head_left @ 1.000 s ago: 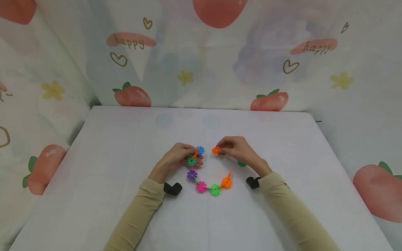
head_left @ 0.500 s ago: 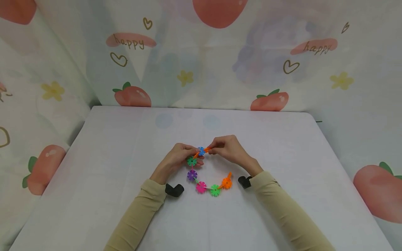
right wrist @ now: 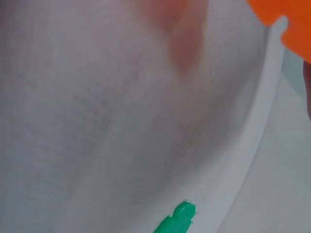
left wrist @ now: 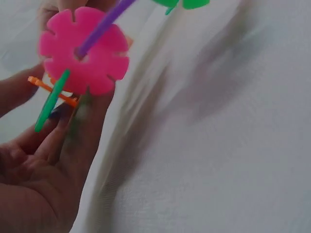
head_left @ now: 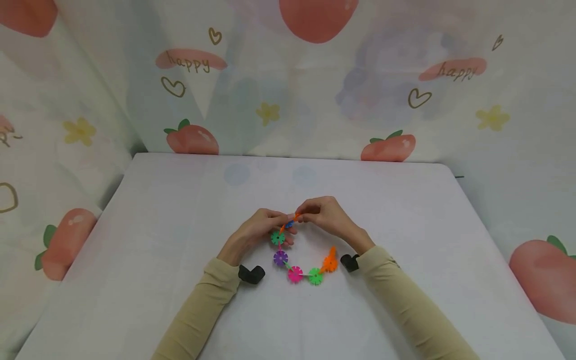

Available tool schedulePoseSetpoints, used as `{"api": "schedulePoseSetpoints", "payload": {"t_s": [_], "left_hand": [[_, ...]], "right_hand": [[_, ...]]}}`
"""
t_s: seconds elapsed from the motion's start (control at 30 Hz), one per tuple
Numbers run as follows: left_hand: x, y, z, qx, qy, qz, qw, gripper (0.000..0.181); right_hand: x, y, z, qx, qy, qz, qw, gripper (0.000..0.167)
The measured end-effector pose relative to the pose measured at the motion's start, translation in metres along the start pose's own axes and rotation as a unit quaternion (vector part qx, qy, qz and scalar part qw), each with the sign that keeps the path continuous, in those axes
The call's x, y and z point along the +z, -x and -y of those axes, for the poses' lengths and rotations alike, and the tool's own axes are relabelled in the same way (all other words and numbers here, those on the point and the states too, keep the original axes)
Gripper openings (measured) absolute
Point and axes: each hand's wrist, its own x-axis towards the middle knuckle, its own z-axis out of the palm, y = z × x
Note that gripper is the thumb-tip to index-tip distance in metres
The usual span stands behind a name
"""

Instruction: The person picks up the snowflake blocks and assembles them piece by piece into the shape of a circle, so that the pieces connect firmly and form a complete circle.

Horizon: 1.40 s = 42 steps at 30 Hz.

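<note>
A curved chain of notched plastic snowflake discs hangs from my left hand (head_left: 261, 227), which pinches its blue disc (head_left: 289, 224). My right hand (head_left: 321, 212) pinches a small orange disc (head_left: 296, 217) against the blue one; fingers hide how far the two interlock. Down the chain come a green disc (head_left: 278, 238), a purple disc (head_left: 281, 258), a pink disc (head_left: 295, 274), a light green disc (head_left: 315, 276) and an orange end disc (head_left: 330, 263), with edge-on discs between. In the left wrist view, a pink disc (left wrist: 97, 58) covers part of the fingers.
A white-covered table (head_left: 189, 200) lies under both hands. Black wrist mounts (head_left: 252, 274) sit beside both cuffs. At the bottom of the right wrist view shows a green piece (right wrist: 177, 219). A printed curtain (head_left: 288, 100) stands behind the table.
My right hand has moved left, bringing the orange disc from apart to against the blue disc. The blue disc has turned nearly edge-on. The chain sits slightly lower and farther right in view.
</note>
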Motion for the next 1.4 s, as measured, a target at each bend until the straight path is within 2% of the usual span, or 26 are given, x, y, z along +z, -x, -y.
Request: {"api": "schedulePoseSetpoints", "payload": {"t_s": [0.27, 0.43, 0.7, 1.0, 1.4], "left_hand": [[0.003, -0.002, 0.001, -0.002, -0.019, -0.029, 0.9994, 0.037], [0.001, -0.002, 0.002, -0.008, -0.008, -0.041, 0.9991, 0.033], [-0.002, 0.000, 0.003, -0.003, -0.013, -0.040, 0.9991, 0.032], [-0.002, 0.000, 0.005, 0.006, -0.011, -0.036, 0.9993, 0.032], [-0.005, 0.000, 0.005, 0.005, -0.014, -0.031, 0.9994, 0.031]], "right_hand": [[-0.012, 0.009, -0.006, 0.009, 0.007, 0.004, 0.9999, 0.020], [-0.024, 0.020, -0.012, 0.014, 0.045, -0.007, 0.9989, 0.022], [-0.043, 0.045, -0.032, 0.056, 0.091, 0.012, 0.9941, 0.020], [-0.062, 0.071, -0.052, 0.063, 0.107, 0.014, 0.9921, 0.020], [-0.064, 0.078, -0.057, 0.104, 0.133, 0.031, 0.9851, 0.025]]}}
